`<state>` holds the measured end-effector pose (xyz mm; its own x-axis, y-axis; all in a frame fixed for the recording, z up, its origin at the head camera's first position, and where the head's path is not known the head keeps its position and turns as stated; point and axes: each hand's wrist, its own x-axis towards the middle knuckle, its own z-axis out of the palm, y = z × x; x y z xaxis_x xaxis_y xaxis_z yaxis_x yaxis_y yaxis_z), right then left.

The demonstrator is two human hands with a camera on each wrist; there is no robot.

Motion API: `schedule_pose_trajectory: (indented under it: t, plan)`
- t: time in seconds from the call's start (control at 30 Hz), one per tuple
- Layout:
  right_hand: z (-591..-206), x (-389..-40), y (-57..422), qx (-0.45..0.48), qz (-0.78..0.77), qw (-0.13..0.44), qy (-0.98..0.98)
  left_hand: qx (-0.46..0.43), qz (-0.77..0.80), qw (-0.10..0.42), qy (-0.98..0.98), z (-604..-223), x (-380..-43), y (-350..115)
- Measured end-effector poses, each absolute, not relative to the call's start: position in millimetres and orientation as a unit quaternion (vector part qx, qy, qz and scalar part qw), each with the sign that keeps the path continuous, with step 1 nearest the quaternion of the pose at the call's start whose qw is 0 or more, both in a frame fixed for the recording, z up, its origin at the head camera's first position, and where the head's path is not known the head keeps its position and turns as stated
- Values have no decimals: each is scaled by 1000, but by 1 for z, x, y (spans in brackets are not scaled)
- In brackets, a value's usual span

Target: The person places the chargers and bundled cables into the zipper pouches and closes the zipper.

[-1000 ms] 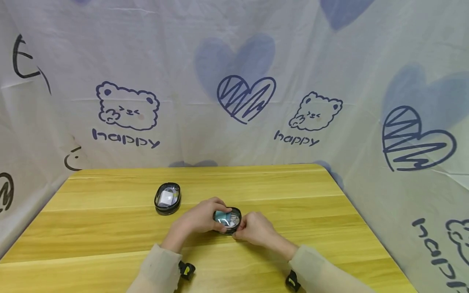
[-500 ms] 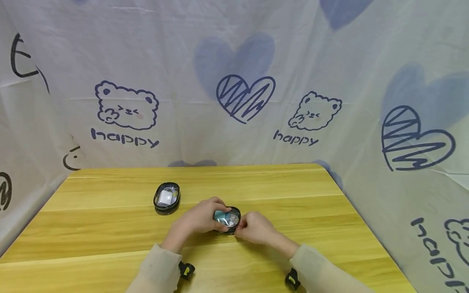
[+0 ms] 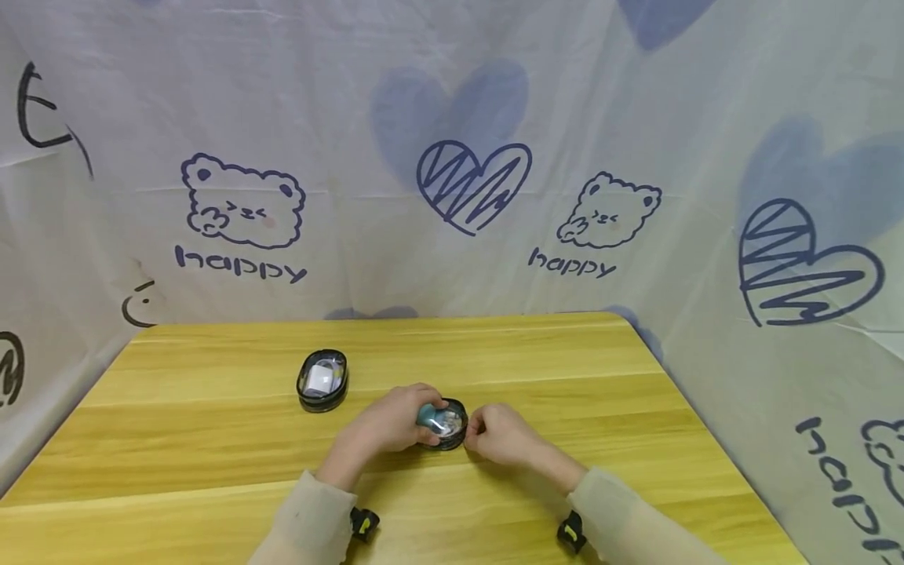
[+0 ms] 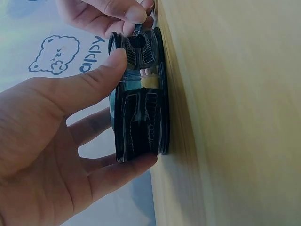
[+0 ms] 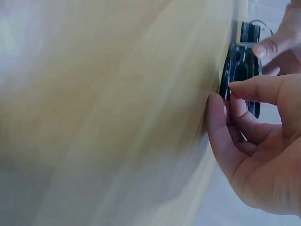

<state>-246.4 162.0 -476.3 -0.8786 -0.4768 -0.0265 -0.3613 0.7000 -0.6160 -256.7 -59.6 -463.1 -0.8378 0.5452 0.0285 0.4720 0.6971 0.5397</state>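
A small oval zip pouch [image 3: 450,424], clear on top with black trim, stands on the wooden table and shows something light blue and small pale items inside. My left hand [image 3: 395,421] grips its left end, thumb on the near side and fingers round the far side. At the right end my right hand [image 3: 503,435] pinches the zipper pull [image 4: 138,28] between thumb and forefinger. The left wrist view shows the zipper [image 4: 136,122] side-on, its two toothed edges apart along the wall, with a yellowish item [image 4: 150,83] between them.
A second oval black-trimmed clear pouch [image 3: 322,381] lies farther back on the left, with a white block inside. The wooden table [image 3: 212,455] ends at a printed white cloth [image 3: 339,259] behind and at both sides.
My right hand has moved slightly right, from the pouch's near right corner to its right end. The pouch and my left hand have shifted a little right.
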Motion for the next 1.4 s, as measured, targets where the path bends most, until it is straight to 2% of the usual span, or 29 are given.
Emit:
schedule_pose_trajectory:
  t: [0.1, 0.33, 0.7, 0.93, 1.4]
  plan:
    - [-474, -251, 166, -222, -315, 97, 918, 279, 270, 67, 919, -462, -258, -61]
    - [-468, -261, 168, -205, -341, 163, 903, 282, 280, 75, 915, -460, -259, -63]
    - [-470, -265, 163, -169, -416, 196, 872, 296, 299, 81, 904, -464, -263, -68]
    - [-475, -259, 158, -152, -441, 193, 863, 272, 271, 81, 920, -464, -256, -62]
    - [-474, -267, 159, -177, -451, 228, 844, 264, 231, 32, 936, -464, -254, -53]
